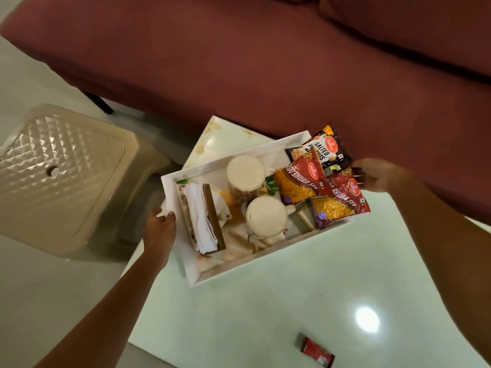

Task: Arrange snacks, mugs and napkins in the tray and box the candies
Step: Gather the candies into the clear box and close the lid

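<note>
White tray [177, 179] held at both short ends above the glossy table [265, 314].

Left hand [159, 229] is clamped on the tray rim at 9 o'clock; right hand [377, 176] is at 3 o'clock, fingers curled at the far end, though blur and the packets hide whether it grips the rim. Inside the tray: napkin holder [204, 219] at 9 o'clock, two mugs [265, 216] at centre, snack packets [318, 181] stacked at 2 o'clock and overhanging the rim. A red sachet [316, 351] lies on the table at 6 o'clock, well apart from the tray. Hazards, as judged: the tray appears tilted, so the mugs could slide or tip; the overhanging packets could spill toward the sofa [265, 62]; the sachet may be left unboxed.
</note>
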